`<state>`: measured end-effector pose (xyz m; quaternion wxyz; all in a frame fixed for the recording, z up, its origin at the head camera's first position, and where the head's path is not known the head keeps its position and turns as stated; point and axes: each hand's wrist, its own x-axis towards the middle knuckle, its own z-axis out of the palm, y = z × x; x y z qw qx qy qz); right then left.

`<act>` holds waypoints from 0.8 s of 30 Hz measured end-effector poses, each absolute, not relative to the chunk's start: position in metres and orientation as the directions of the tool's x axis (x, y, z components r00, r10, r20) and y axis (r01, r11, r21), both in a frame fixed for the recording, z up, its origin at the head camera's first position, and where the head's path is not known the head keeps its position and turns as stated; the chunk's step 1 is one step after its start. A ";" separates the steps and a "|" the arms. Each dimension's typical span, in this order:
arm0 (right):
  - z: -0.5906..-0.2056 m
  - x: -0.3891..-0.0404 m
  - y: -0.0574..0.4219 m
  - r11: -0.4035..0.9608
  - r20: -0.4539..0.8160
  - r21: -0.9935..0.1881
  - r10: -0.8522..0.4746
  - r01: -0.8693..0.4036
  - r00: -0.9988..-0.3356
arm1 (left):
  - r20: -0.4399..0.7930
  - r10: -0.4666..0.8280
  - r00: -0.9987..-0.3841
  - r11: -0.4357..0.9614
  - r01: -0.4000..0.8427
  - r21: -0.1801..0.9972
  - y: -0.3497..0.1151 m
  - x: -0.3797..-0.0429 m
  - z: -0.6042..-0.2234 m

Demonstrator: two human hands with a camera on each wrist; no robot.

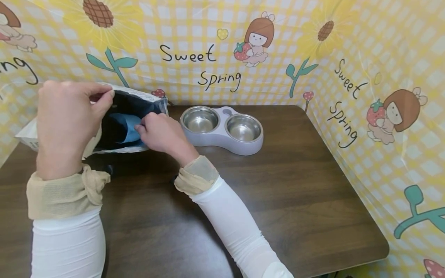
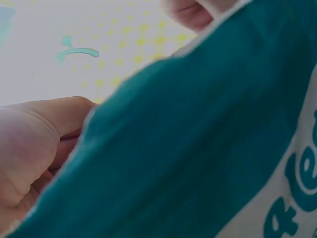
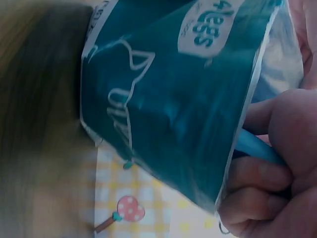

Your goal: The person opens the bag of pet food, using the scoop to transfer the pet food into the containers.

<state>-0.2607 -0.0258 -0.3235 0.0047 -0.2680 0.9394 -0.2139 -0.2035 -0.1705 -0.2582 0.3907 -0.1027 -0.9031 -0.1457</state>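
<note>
In the head view, a foil-lined bag (image 1: 142,95) stands at 9 to 10 o'clock with its mouth gaping toward the person. The left hand (image 1: 66,123) pinches the rim at the mouth's 11 o'clock between thumb and finger, its other fingers hidden. From the mouth's 4 o'clock the right hand (image 1: 161,133) reaches in, fingers closed on a blue scoop (image 1: 131,127) that lies inside the bag; whether it carries anything cannot be told. A lavender double feeder (image 1: 222,135) with two stainless-steel bowls (image 1: 200,120) sits just beside the bag at its 3 o'clock, on the wooden table (image 1: 295,193). That one small pinch seems the weak point: should it slip, the limp rim could fold down over the scoop and jog it. In the left wrist view the bag's teal panel blocks most of the picture, with skin showing at 9 and 12 o'clock, so the grip there cannot be judged. In the right wrist view the right hand, at 4 o'clock, curls tightly round the blue handle close against the bag's edge; drawn out tilted, the scoop could snag there and spill any load.
</note>
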 end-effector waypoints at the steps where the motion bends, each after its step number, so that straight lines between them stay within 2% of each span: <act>1: -0.323 -0.260 -0.027 0.771 0.103 -0.402 -0.498 -0.494 -0.861 | 0.735 0.072 -0.674 0.937 0.298 0.182 -0.170 -0.204 -0.258; 5: -0.323 -0.258 -0.032 0.771 0.083 -0.454 -0.461 -0.446 -0.883 | 0.726 0.060 -0.685 0.939 0.286 0.192 -0.169 -0.204 -0.259; 12: -0.325 -0.262 -0.038 0.696 -0.016 -0.666 -0.373 -0.268 -0.928 | 0.716 0.056 -0.696 0.939 0.281 0.199 -0.168 -0.204 -0.260; 24: -0.328 -0.266 -0.040 0.610 -0.076 -0.773 -0.365 -0.176 -0.928 | 0.721 0.061 -0.690 0.934 0.295 0.203 -0.168 -0.205 -0.257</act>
